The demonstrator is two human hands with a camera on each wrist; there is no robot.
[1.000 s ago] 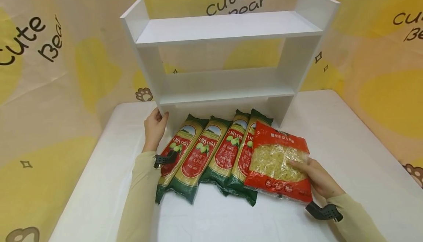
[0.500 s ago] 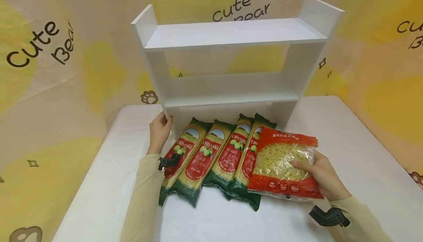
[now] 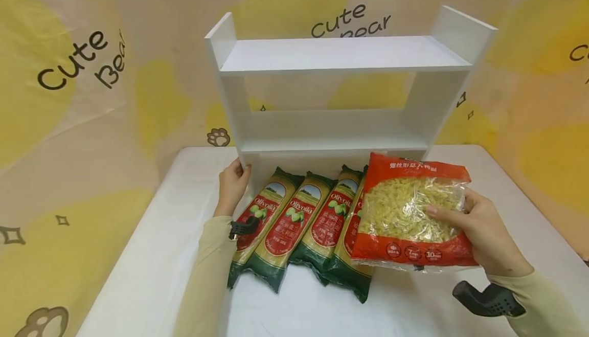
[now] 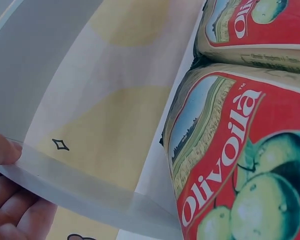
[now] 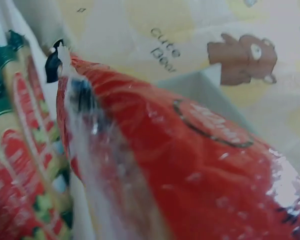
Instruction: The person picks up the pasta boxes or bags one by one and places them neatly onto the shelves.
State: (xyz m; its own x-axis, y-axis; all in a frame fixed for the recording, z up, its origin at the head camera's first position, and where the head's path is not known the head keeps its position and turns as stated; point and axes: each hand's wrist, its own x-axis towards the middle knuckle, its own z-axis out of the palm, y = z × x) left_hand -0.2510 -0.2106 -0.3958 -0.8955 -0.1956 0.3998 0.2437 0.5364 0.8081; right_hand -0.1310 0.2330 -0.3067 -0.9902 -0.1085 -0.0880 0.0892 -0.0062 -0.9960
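Note:
My right hand (image 3: 478,227) grips a red bag of short pasta (image 3: 411,209) by its right edge and holds it lifted above the table, in front of the shelf's lower right. The right wrist view is filled by that red bag (image 5: 190,165). My left hand (image 3: 233,183) grips the bottom left side panel of the white two-tier shelf (image 3: 340,55); the left wrist view shows its fingers (image 4: 10,200) on the panel edge (image 4: 80,187). Several green and red Olivoila spaghetti packs (image 3: 294,219) lie side by side on the white table (image 3: 152,255), just right of my left hand.
The shelf stands at the back of the table against a yellow curtain printed "cute bear" (image 3: 78,61). Both shelf boards are bare. The table's right edge (image 3: 547,224) lies just beyond my right hand.
My right hand has lifted the red pasta bag off the spaghetti packs and carried it up and to the right, toward the shelf. My left hand has stayed on the shelf panel.

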